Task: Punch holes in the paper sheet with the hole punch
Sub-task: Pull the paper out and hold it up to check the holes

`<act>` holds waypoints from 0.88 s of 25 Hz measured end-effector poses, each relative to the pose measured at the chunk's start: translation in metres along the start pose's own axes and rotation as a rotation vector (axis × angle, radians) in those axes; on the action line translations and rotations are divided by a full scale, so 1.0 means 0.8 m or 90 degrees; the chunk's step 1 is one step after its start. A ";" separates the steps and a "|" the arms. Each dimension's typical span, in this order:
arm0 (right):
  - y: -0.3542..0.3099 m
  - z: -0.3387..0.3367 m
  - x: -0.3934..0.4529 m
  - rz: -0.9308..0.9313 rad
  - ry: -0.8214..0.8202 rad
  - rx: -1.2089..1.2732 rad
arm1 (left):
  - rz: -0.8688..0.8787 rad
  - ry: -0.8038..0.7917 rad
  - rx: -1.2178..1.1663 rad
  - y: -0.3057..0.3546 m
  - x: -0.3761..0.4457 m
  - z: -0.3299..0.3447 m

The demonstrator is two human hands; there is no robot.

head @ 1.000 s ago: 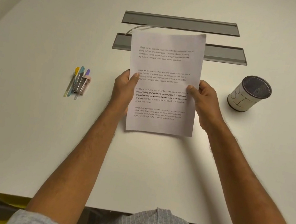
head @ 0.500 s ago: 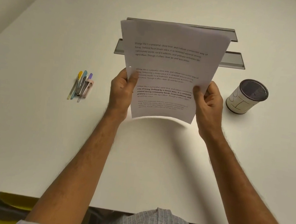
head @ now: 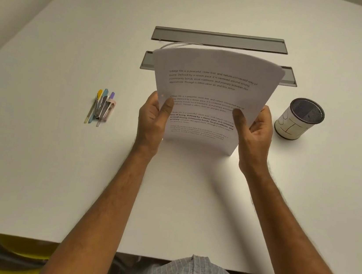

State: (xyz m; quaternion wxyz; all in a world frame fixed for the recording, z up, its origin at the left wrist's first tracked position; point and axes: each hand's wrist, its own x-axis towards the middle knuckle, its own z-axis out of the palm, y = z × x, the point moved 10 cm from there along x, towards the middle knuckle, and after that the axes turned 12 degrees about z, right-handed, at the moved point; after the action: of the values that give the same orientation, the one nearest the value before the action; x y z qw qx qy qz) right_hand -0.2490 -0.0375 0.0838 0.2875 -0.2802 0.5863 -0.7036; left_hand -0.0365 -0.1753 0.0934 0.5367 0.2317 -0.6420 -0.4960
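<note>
A white paper sheet [head: 216, 72] printed with several short paragraphs stands almost upright above the middle of the white table [head: 33, 163], its top edge bowed. My left hand [head: 152, 121] pinches its left edge, with a small round hole in the sheet just above the thumb. My right hand [head: 255, 133] pinches the right edge. No hole punch can be made out with certainty; a small pink-and-metal tool [head: 107, 110] lies among the pens at the left.
A bunch of coloured pens [head: 98, 105] lies on the left of the table. A mesh pen cup [head: 297, 120] wrapped in white paper stands at the right. Two grey cable slots [head: 220, 39] and a white cable lie behind the sheet.
The sheet lay flat on the table a second ago; both hands have raised it until it stands nearly upright, its upper part curving.
</note>
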 end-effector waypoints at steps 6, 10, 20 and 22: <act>-0.004 -0.002 0.007 0.022 0.021 -0.007 | -0.054 0.070 -0.019 -0.007 0.000 -0.009; -0.006 -0.003 0.007 0.041 0.033 0.002 | -0.051 0.084 -0.037 -0.003 0.006 -0.013; -0.007 -0.010 0.004 0.025 0.051 0.053 | -0.093 0.099 -0.027 0.001 -0.005 -0.014; -0.002 -0.011 0.001 0.028 0.057 0.042 | -0.113 0.115 -0.005 -0.002 -0.008 -0.020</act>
State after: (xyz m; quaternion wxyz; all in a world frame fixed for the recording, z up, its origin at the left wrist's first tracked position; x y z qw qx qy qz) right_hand -0.2565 -0.0321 0.0839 0.2851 -0.2259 0.5811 -0.7280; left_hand -0.0203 -0.1765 0.0881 0.5475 0.3292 -0.5657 -0.5213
